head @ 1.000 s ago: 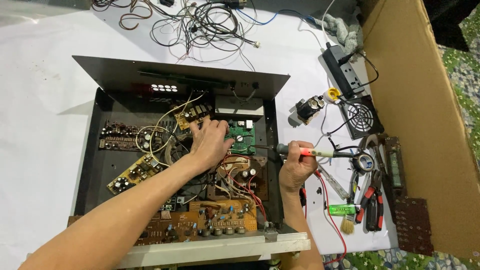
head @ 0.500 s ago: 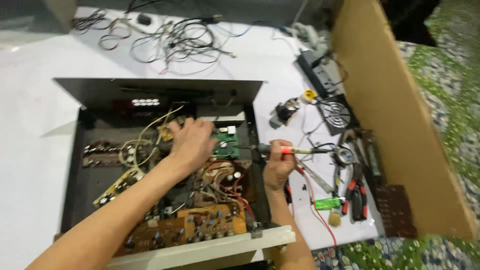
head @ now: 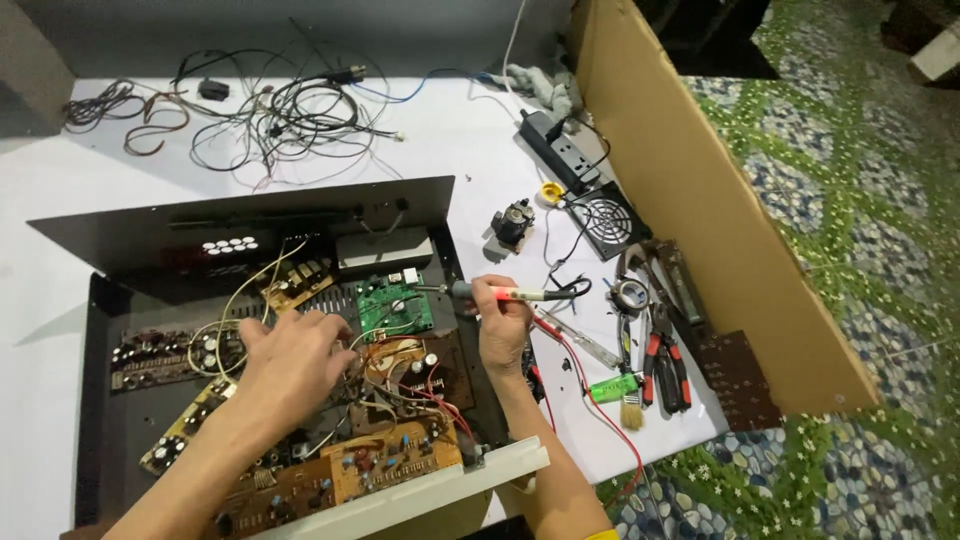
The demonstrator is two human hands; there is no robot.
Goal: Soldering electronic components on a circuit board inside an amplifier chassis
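The soldering iron [head: 505,292] in your right hand [head: 503,330] is a slim tool with a dark metal tip, a grey collar and an orange-and-white handle, with a dark cord looping off its right end. Your right hand is clenched around the handle from below, fingers curled, wrist bent up from a forearm that comes in from the near edge. The iron lies nearly level, its long axis running left to right, tip pointing left and sitting over the right edge of the green circuit board [head: 393,306] inside the open black chassis [head: 100,440]. Your left hand [head: 290,362] reaches in from the near left, palm down and fingers spread loosely, resting on the tangle of wires [head: 400,385] in the middle of the chassis; it grips nothing that can be made out. On the white counter [head: 470,150] to the right of the iron lie red-handled pliers [head: 665,360], a small brush [head: 630,400] and a round fan grille [head: 605,215].
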